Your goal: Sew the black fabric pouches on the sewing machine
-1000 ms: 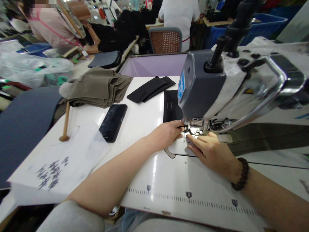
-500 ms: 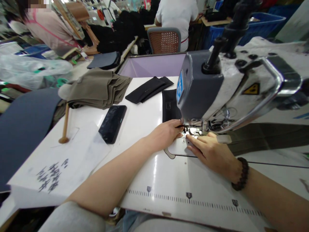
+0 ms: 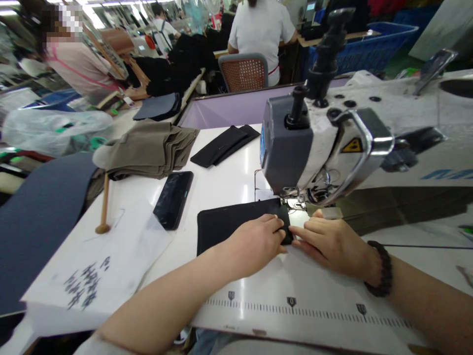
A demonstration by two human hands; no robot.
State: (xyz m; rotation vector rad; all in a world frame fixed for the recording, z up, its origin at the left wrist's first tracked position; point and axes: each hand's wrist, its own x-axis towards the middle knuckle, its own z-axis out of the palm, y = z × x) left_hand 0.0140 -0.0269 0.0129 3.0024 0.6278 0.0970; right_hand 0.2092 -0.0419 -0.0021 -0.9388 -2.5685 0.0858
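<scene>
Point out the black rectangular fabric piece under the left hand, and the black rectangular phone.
Black rectangular fabric piece [image 3: 229, 222]: head view, middle of its uncovered part.
Black rectangular phone [image 3: 173, 199]: head view, middle of its glossy upper face.

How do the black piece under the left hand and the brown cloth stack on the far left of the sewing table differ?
Colour: the black piece is black; the brown cloth stack is olive-brown.
Build: the black piece lies flat; the brown cloth stack has many layers with staggered edges.
Contact: the left hand rests on the black piece; no hand touches the brown cloth stack.
Shared: both look like fabric.
</scene>
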